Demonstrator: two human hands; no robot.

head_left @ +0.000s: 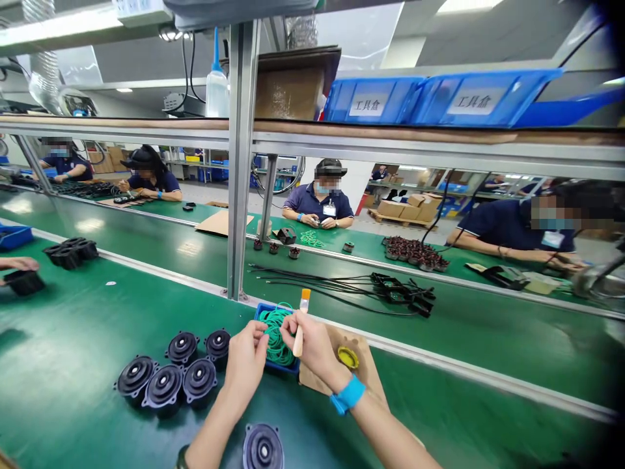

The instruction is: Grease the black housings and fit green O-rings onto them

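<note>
A brush [299, 329] with orange bristles and a pale wooden handle is gripped in my right hand [315, 342], bristles pointing up. The thumb and forefinger of that hand come together over green rubber rings [279, 335]. These rings lie piled in a blue tray [288, 368]. My left hand [247, 355] is at the tray's left side, its thumb and fingers pinched; whatever they hold is hidden. Several black round housings [163, 385] stand to the left of my left hand. One more black housing [263, 448] is near the front, between my forearms.
A yellow dish [348, 356] sits on brown cardboard [325, 378] to the right. Behind the metal rail, black cables [332, 280] lie on the belt. A metal post [239, 163] rises beyond the tray. A co-worker's hand [19, 266] holds a black part at far left; others sit opposite.
</note>
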